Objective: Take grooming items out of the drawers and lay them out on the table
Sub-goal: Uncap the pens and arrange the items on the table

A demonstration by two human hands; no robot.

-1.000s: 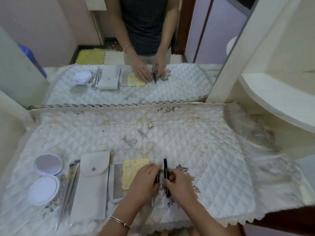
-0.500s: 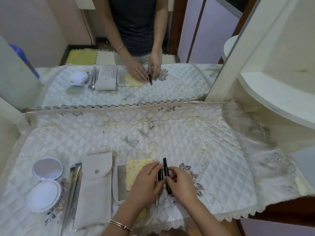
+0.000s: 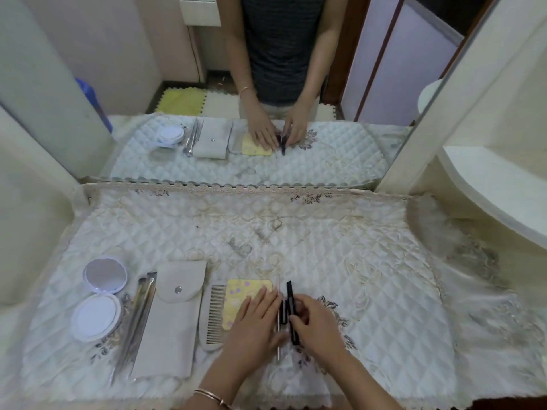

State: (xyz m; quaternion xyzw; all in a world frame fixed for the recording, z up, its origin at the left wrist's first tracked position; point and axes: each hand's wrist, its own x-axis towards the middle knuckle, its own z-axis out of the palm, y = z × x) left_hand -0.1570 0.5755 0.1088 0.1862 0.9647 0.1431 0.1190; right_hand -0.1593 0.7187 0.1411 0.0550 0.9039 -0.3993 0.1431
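Right hand (image 3: 318,327) grip pinches one black stick (image 3: 289,291); left hand (image 3: 254,324) flat, fingers straight; one comb (image 3: 213,315), one pouch (image 3: 174,315), one compact (image 3: 105,275)

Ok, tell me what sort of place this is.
Probably a home dressing table: a wall mirror rises at the back, a quilted lace-edged cloth covers the surface, and a comb and compact mirror lie on it.
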